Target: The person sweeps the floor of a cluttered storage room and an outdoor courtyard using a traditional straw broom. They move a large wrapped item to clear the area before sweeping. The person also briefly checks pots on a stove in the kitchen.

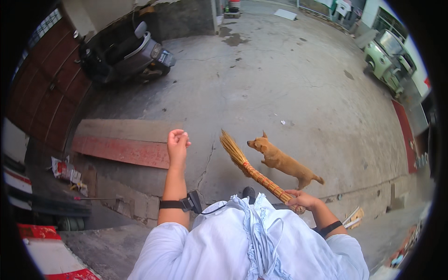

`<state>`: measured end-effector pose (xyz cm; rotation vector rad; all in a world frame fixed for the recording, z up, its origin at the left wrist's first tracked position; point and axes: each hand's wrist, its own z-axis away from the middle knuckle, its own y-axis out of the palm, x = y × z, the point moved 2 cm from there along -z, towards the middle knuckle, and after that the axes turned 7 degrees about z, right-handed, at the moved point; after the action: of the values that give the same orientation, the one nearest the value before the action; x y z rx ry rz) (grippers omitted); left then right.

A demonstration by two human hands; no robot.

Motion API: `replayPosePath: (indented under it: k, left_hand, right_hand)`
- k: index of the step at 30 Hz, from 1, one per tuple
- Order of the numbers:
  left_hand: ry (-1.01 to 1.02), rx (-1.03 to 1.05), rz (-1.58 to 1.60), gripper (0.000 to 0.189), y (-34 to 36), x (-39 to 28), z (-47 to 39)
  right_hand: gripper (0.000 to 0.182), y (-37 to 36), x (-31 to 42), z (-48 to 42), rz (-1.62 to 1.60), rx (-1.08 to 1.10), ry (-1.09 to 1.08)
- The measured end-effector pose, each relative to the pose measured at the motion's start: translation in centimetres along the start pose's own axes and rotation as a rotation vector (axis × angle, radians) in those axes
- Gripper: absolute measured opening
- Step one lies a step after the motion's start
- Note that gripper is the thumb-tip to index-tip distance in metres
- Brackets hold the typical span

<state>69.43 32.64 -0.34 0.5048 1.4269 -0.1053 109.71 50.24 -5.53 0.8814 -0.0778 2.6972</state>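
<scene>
My right hand (301,200) grips the handle end of a short straw broom (260,177), bound with red bands. The broom slants up and to the left, and its bristles fan out in front of me. My left hand (178,142) is raised, with its fingers curled in and no object visible in it. Behind that hand, a red-painted board (120,150) lies on the concrete. Just past the broom, a tan dog (285,161) stands facing left, its head near the bristles.
A motor scooter (129,57) is parked by a brown metal door (49,82) at the left. A pale green vehicle (390,63) stands far right. The concrete floor (224,87) is cracked. A step edge (367,189) runs at the right, and a crumpled bag (66,171) lies at the left.
</scene>
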Motion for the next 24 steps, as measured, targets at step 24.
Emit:
replayPosePath:
  k: [24]
  left_hand:
    - [-0.413,-0.444,-0.060,0.011,-7.7,11.1,-14.8]
  right_hand:
    - [0.037,4.1,23.6,-39.8,1.707,0.318,-0.084]
